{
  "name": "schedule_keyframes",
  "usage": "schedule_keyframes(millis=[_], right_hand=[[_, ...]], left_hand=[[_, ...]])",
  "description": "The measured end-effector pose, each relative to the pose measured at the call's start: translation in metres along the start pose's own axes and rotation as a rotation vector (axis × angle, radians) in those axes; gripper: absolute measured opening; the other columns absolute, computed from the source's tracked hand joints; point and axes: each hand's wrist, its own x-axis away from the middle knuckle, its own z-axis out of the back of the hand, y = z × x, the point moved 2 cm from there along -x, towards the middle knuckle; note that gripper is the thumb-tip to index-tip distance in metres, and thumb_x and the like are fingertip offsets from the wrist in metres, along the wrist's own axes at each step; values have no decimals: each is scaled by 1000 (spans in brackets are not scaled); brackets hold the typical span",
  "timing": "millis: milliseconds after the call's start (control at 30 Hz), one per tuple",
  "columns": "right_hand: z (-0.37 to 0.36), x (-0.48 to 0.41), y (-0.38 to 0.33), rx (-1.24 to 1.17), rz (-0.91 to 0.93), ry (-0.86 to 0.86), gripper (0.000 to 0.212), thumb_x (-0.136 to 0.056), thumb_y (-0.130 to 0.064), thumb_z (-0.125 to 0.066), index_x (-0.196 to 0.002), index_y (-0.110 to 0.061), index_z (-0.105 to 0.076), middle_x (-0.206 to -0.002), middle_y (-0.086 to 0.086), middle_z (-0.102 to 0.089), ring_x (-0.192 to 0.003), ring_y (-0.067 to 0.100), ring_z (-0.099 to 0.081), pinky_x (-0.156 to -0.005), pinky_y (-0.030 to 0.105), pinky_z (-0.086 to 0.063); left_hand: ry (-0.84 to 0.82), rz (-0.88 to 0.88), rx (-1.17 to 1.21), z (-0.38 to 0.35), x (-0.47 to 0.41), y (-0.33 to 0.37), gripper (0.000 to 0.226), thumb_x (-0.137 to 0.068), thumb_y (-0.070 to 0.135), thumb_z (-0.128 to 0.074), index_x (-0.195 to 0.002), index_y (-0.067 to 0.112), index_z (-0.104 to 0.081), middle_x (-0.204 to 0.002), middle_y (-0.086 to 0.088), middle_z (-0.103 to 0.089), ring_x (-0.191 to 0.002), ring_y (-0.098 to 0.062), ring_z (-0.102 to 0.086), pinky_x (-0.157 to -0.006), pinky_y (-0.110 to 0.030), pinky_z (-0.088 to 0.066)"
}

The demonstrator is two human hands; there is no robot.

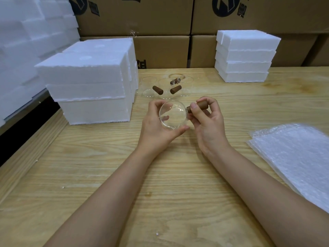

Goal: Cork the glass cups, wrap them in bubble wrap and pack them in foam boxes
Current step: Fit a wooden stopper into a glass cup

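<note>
Left hand (156, 130) gripped a glass cup (173, 116), right hand (207, 123) pinched a cork (201, 104) at its side; wrapping and boxing looked undone.

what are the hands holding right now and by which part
The left hand grips a clear glass cup round its wall. The right hand pinches a brown cork by its middle, one end at the cup's side.
</note>
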Motion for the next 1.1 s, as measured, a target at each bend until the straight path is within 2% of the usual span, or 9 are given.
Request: schedule_keyframes(millis=[200,400,500,600,667,800,933,1000,1100], right_hand=[[0,0,0,-107,-77,-39,21,-89,7,-54,-86,-14,-52,-68,-3,-56,-71,13,-58,-81,30,-50],[3,1,0,-122,-151,5,16,-91,4,-51,-87,-11,-51,-72,1,-55,-71,14,-59,-94,45,-48],[4,0,2,-29,-134,35,11,-93,-2,-54,-93,-13,-52,-69,-5,-60,-74,15,-61,-81,39,-54],[5,-1,4,132,-94,75,11,-94,-7,-56,-95,-17,-52,-74,-3,-63,-69,12,-65,-64,28,-56],[6,-1,6,252,-64,67,12,-94,-8,-56,-94,-19,-53,-80,1,-63,-66,10,-65,-60,24,-54],[9,-3,11,366,-73,50,15,-91,-6,-61,-90,-20,-55,-83,3,-61,-65,13,-61,-61,27,-57],[12,-4,16,429,-106,69,16,-88,-7,-64,-84,-20,-56,-68,-9,-64,-68,13,-63,-63,30,-58],[14,-5,18,481,-120,83,15,-87,-7,-66,-83,-18,-57,-65,-9,-66,-68,10,-66,-70,35,-59],[16,-5,18,630,-114,100,12,-86,-15,-69,-83,-19,-58,-76,-3,-68,-76,16,-68,-80,40,-57]], left_hand=[[0,-65,-81,1,1,3,75,-59,19,-92,-110,24,-38,-116,8,-53,-111,-8,-54,-91,-32,-51],[4,-130,-125,1,2,11,70,-61,19,-91,-115,11,-47,-111,8,-53,-106,-10,-55,-87,-29,-48],[6,-94,-157,3,2,12,72,-59,29,-91,-116,12,-50,-105,12,-54,-100,-5,-55,-90,-27,-47],[5,-1,-169,3,2,10,69,-55,44,-86,-110,25,-48,-97,16,-58,-95,1,-58,-97,-46,-44],[3,80,-172,2,1,7,66,-56,46,-83,-107,29,-46,-94,16,-61,-96,-2,-59,-97,-49,-42],[-33,249,-223,1,-2,-1,67,-49,55,-73,-104,30,-44,-90,22,-60,-101,-9,-59,-100,-41,-41],[-78,344,-264,-1,-3,-6,65,-46,56,-68,-101,30,-44,-87,23,-60,-82,18,-50,-106,-33,-32],[-103,355,-283,-2,-4,-6,67,-45,56,-66,-103,30,-42,-89,23,-58,-82,19,-50,-99,-28,-26],[-137,364,-299,-2,-3,-5,69,-45,54,-65,-105,32,-39,-91,23,-57,-82,17,-51,-89,-24,-17]])
